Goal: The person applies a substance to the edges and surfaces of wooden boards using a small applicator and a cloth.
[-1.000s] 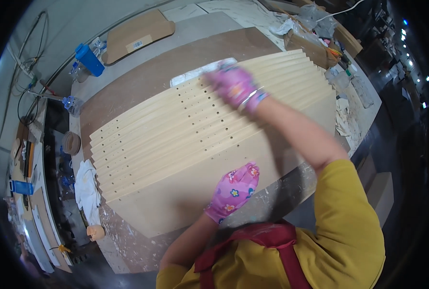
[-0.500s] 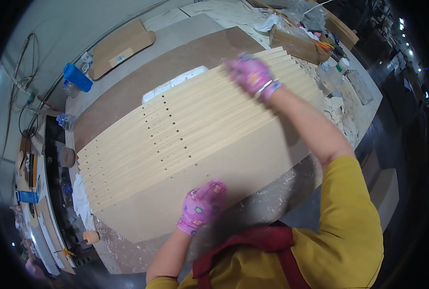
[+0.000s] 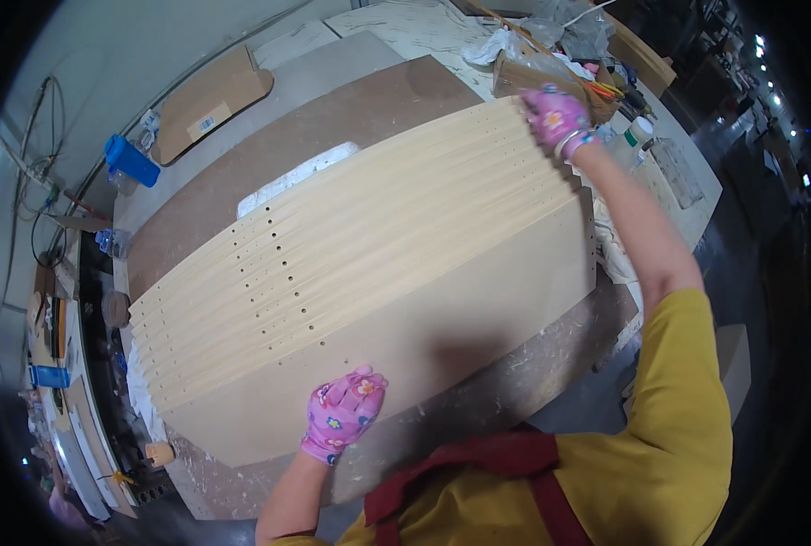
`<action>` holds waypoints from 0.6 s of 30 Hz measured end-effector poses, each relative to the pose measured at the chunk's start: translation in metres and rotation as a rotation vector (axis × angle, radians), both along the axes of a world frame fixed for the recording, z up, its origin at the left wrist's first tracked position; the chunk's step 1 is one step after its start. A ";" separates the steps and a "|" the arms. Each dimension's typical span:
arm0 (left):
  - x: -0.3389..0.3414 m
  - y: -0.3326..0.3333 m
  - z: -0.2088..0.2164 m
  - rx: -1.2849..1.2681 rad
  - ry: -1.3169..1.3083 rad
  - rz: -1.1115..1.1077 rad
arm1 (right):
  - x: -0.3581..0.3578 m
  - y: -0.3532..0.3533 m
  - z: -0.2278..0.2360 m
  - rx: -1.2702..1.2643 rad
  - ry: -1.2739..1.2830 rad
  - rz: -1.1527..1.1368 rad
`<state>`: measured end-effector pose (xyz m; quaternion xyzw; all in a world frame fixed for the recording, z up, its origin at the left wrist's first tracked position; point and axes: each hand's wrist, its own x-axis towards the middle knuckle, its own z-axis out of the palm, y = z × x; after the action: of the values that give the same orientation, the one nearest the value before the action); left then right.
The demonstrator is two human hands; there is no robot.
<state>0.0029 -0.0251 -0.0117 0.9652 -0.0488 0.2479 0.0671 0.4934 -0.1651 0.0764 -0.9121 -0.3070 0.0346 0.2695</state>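
A stack of pale wood-grain panels (image 3: 405, 218) lies fanned out in overlapping steps, with rows of drilled holes across it. My left hand (image 3: 343, 414), in a pink flowered glove, rests on the plain front part of the nearest panel (image 3: 478, 337); its fingers lie on the surface and hold nothing that I can see. At the far right end of the stack is my right hand (image 3: 558, 118), gloved the same way. Its fingers reach over the panel ends, slightly smeared by motion, and anything under them is hidden.
A white block (image 3: 298, 177) lies behind the stack on a brown board (image 3: 196, 214). Back left are a cardboard piece (image 3: 210, 100) and a blue container (image 3: 132, 161). A cluttered box (image 3: 523, 82), a bottle (image 3: 637, 134) and a grey block (image 3: 678, 171) stand at the right.
My right hand has swept right to the far end of the panels. My left hand has shifted left along the front panel. The stack sits further left and lower in view.
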 end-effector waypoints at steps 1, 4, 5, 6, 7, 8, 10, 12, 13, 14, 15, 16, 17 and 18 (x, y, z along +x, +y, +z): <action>0.001 0.000 -0.001 0.002 0.000 0.002 | 0.010 -0.011 0.006 -0.116 -0.308 0.052; -0.002 -0.002 -0.004 -0.021 0.026 0.018 | -0.022 0.001 0.007 -0.121 -0.520 0.185; -0.002 -0.002 -0.003 -0.010 0.020 0.016 | -0.039 0.008 -0.002 0.022 -0.644 0.358; -0.001 0.000 -0.005 0.004 0.016 0.019 | -0.059 0.021 -0.016 0.009 -0.683 0.478; -0.003 0.001 -0.004 0.001 0.021 0.014 | -0.076 0.023 -0.015 -0.022 -0.512 0.470; -0.004 0.001 -0.004 0.010 0.003 0.018 | -0.087 0.023 -0.013 -0.051 -0.341 0.461; -0.006 0.001 -0.005 0.017 -0.019 0.020 | -0.042 0.007 -0.002 -0.180 -0.355 0.274; -0.002 0.003 -0.011 -0.011 -0.006 -0.002 | -0.007 -0.024 0.005 -0.306 -0.378 0.084; -0.002 0.001 -0.010 -0.009 -0.002 0.012 | -0.008 -0.028 0.011 -0.281 -0.538 0.097; -0.001 0.000 -0.007 -0.011 0.005 0.002 | -0.010 -0.026 0.014 -0.254 -0.698 0.107; 0.001 0.000 -0.005 -0.012 0.011 -0.010 | -0.015 -0.016 0.011 -0.160 -0.656 0.202; -0.004 -0.001 -0.003 -0.012 0.025 0.010 | -0.056 0.015 0.020 -0.063 -0.601 0.304; -0.007 0.002 -0.004 -0.026 0.053 -0.005 | -0.091 0.048 0.010 0.256 -0.018 0.409; -0.004 0.004 -0.005 -0.049 0.068 -0.048 | -0.110 0.073 -0.022 0.341 -0.136 0.567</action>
<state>-0.0013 -0.0214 -0.0168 0.9697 -0.0635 0.2146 0.0981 0.3839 -0.0924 0.0541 -0.7325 -0.5672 -0.0043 0.3766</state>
